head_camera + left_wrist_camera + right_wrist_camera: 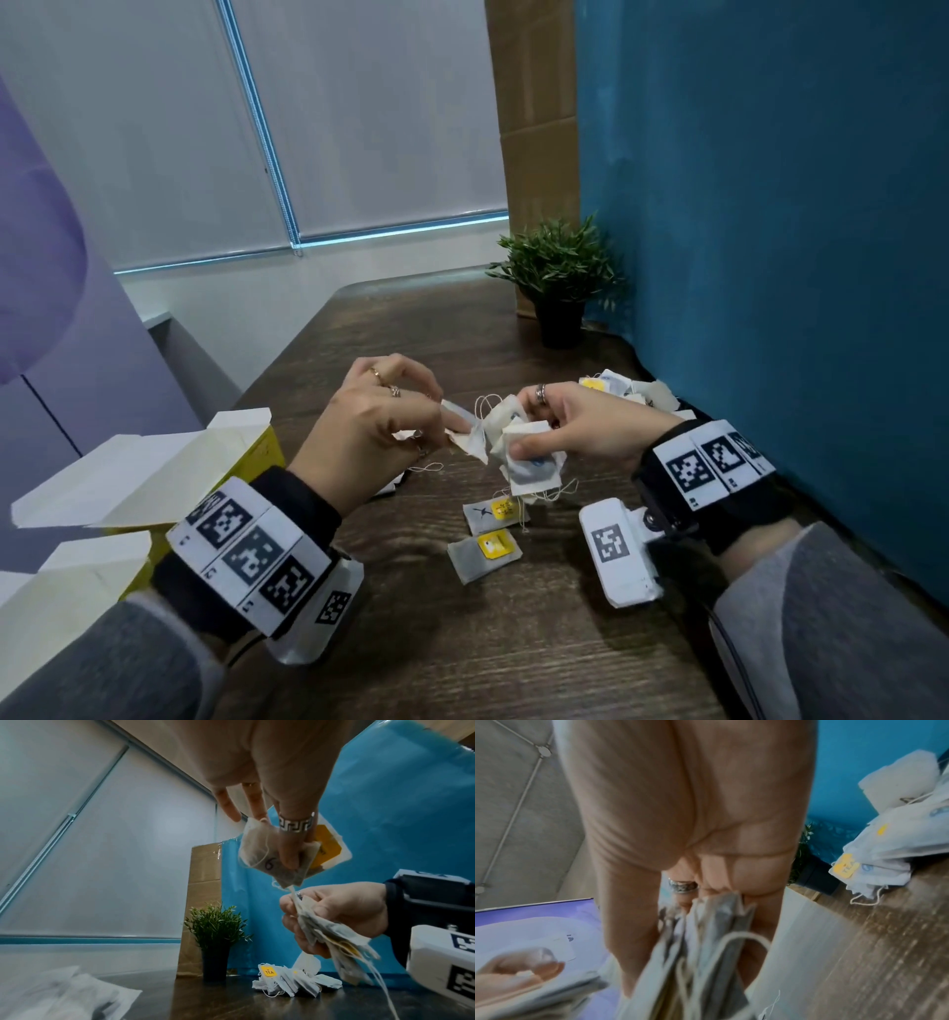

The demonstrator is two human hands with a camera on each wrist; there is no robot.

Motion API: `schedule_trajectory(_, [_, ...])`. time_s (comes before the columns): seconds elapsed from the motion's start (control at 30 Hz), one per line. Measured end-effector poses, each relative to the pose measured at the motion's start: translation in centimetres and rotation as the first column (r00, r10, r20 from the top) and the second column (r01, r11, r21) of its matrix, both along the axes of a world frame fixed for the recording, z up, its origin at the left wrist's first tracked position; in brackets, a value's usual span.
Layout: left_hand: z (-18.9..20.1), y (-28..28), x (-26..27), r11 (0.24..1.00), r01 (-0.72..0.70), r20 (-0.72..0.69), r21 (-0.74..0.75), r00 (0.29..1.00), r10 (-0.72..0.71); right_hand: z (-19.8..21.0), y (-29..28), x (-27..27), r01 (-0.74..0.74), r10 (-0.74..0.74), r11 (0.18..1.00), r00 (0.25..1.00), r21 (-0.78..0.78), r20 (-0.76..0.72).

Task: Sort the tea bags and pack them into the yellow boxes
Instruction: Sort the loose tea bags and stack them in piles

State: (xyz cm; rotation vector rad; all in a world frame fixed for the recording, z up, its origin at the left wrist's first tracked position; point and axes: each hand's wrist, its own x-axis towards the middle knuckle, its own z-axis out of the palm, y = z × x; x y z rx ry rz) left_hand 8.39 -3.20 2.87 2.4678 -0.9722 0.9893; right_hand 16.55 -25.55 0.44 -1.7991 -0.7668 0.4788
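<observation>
My left hand (421, 416) pinches a few tea bags (464, 437) above the table; the left wrist view shows these left-hand tea bags (267, 858), one with a yellow tag, under the thumb. My right hand (534, 426) grips a thick bunch of tea bags (531, 465) with strings hanging down, close beside the left hand's bags. Two loose tea bags with yellow tags (485, 552) lie on the table just below the hands. A pile of tea bags (629, 390) sits at the back right by the blue wall. Two open yellow boxes (259, 452) stand at the left.
A small potted plant (560, 288) stands at the far right corner against a blue wall (770, 257). The dark wooden table (513, 642) runs toward a window blind. The boxes' white flaps (118, 478) stick out over the table's left edge.
</observation>
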Motion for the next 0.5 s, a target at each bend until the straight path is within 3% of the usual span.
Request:
schedule_trajectory(0.23, [0.08, -0.32, -0.27, 0.999, 0.019, 0.066, -0.035, 0.998, -0.017, 0.14, 0.09, -0.12, 0.065, -0.059, 0.991, 0.997, 0.121, -0.051])
schedule_trajectory(0.4, [0.32, -0.45, -0.38, 0.998, 0.057, 0.015, -0.023, 0.998, -0.056, -0.26, 0.07, 0.56, 0.096, -0.086, 0.979, 0.994, 0.18, -0.066])
schedule_trajectory(0.5, [0.32, -0.5, -0.32, 0.972, 0.05, -0.14, -0.228, 0.987, -0.083, -0.28, -0.17, 0.72, 0.079, -0.03, 0.95, 0.986, 0.303, -0.162])
